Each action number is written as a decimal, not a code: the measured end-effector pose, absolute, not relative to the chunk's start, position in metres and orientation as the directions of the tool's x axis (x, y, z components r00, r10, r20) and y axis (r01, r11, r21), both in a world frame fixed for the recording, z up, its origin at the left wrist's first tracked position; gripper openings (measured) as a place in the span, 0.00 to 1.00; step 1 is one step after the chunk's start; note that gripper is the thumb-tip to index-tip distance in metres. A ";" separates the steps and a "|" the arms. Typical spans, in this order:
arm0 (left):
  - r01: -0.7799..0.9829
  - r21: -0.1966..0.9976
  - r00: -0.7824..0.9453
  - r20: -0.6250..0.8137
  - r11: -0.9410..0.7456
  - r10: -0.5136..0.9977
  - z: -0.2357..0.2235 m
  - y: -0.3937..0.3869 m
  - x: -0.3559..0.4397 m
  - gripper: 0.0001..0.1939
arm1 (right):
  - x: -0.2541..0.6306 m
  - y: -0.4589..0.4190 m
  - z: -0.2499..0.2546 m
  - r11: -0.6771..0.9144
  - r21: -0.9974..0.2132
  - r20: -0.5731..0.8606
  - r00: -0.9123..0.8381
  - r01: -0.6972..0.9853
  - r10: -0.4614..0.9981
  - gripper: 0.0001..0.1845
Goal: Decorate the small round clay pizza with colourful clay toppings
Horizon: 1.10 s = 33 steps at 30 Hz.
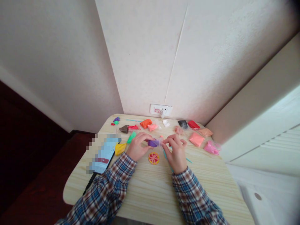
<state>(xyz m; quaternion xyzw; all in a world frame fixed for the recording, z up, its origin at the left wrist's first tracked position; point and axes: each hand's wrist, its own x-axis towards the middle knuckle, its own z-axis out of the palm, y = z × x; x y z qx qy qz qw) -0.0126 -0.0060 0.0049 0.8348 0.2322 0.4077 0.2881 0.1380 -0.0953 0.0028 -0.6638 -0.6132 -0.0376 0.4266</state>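
Note:
Between my two hands is a small clear bag of purple modelling clay (153, 143), held above the table. My left hand (140, 145) is closed, thumb and fingers pinching the purple end. With thumb and forefinger, my right hand (174, 150) grips the clear plastic end of the same bag. Just below, a round disc (153, 158) with a yellow rim and a red and pink pattern lies flat on the table. Light blue sticks (188, 160) are partly hidden under my right hand. Beside my left hand lie a green clay bag (131, 137) and a yellow one (120, 149).
A phone (103, 156) lies at the table's left. Along the back are orange (146, 123), brown (124, 128), black (182, 124) and red (193, 124) clay bags, with pink ones (212, 147) at right. Small clay fruit (116, 119) sits back left. A wall socket (161, 110) is behind the wooden table (150, 193).

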 end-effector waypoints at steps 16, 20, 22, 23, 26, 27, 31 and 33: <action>0.165 0.706 0.482 0.551 -0.688 0.681 0.004 0.004 -0.020 0.13 | 0.153 -0.087 0.002 0.211 -0.976 0.161 0.467 -0.057 0.870 0.14; 0.174 0.696 0.475 0.560 -0.696 0.679 0.007 0.005 -0.021 0.12 | 0.152 -0.088 0.003 0.216 -0.952 0.097 0.453 -0.218 0.886 0.14; 0.188 0.689 0.461 0.567 -0.700 0.683 0.007 0.007 -0.021 0.13 | 0.153 -0.088 0.003 0.209 -0.944 0.081 0.436 -0.255 0.896 0.15; 0.197 0.684 0.453 0.572 -0.702 0.684 0.006 0.007 -0.021 0.13 | 0.153 -0.088 0.003 0.201 -0.943 0.073 0.427 -0.263 0.901 0.15; 0.215 0.668 0.443 0.583 -0.712 0.681 0.003 0.009 -0.022 0.13 | 0.154 -0.088 0.002 0.158 -0.951 0.038 0.404 -0.267 0.914 0.16; 0.219 0.664 0.445 0.584 -0.715 0.679 0.003 0.010 -0.022 0.13 | 0.154 -0.088 0.002 0.141 -0.953 0.024 0.397 -0.268 0.918 0.16; 0.231 0.661 0.448 0.579 -0.714 0.681 0.001 0.011 -0.022 0.13 | 0.155 -0.088 0.002 0.122 -0.954 0.006 0.388 -0.276 0.922 0.15; 0.232 0.660 0.448 0.579 -0.714 0.681 0.002 0.011 -0.022 0.13 | 0.156 -0.088 0.001 0.125 -0.952 0.006 0.392 -0.278 0.920 0.14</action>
